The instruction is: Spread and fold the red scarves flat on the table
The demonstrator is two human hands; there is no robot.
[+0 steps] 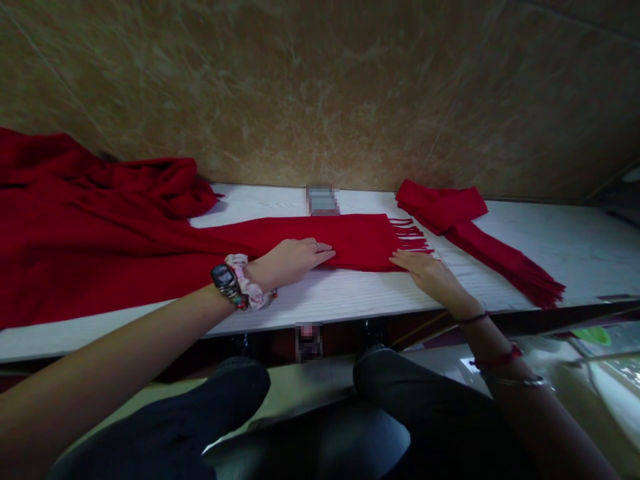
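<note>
A red fringed scarf lies folded lengthwise into a flat band on the white bench, its fringe pointing right. My left hand rests flat on the middle of the band, fingers stretched to the right. At the fringed end, my right hand touches the near corner with its fingers out straight. Leftward the scarf widens into a broad, loosely spread red cloth with soft creases. Whether the bunched red fabric behind it belongs to the same piece, I cannot tell.
Another red scarf, folded over itself with its fringe toward me, lies right of my right hand. A small blurred grey object sits by the brown marbled wall. My knees are below the white bench's front edge. A green bowl shows lower right.
</note>
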